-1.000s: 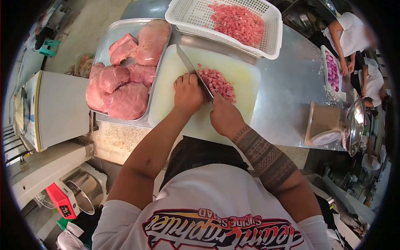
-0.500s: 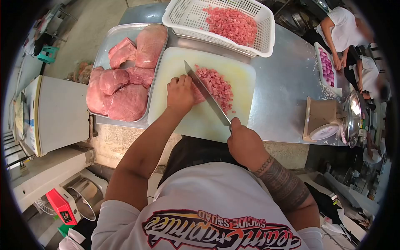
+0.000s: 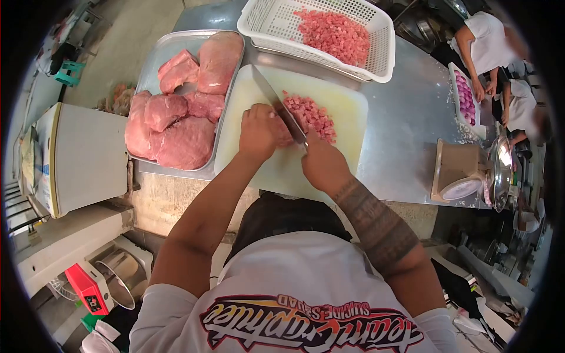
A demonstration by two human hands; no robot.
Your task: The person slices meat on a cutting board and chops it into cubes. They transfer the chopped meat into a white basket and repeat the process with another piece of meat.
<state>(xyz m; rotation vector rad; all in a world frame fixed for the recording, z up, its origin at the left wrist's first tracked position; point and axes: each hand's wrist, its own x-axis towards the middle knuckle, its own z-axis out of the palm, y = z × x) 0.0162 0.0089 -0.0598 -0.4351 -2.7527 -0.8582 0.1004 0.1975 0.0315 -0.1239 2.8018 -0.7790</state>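
My right hand [image 3: 325, 163] is wrapped round the handle of a kitchen knife [image 3: 275, 101], its blade slanting up and left over the cutting board [image 3: 247, 176]. Beside the blade, my left hand [image 3: 259, 132] presses its curled fingers on a piece of raw meat [image 3: 282, 133], partly hidden by hand and blade. Diced meat [image 3: 315, 117] lies heaped on the board just right of the knife. To the left, a metal tray [image 3: 159, 44] holds several large raw cuts [image 3: 185, 143].
A white perforated basket [image 3: 259, 20] with diced meat [image 3: 338, 38] stands behind the board. On the right are a weighing scale [image 3: 456, 170] and a tray of purple onions [image 3: 465, 100]. Two people in white shirts [image 3: 485, 41] work at the far right.
My right hand and the knife have moved forward and left, bringing the handle over the board near the diced meat. My left hand stays on the meat piece. The view has shifted slightly.
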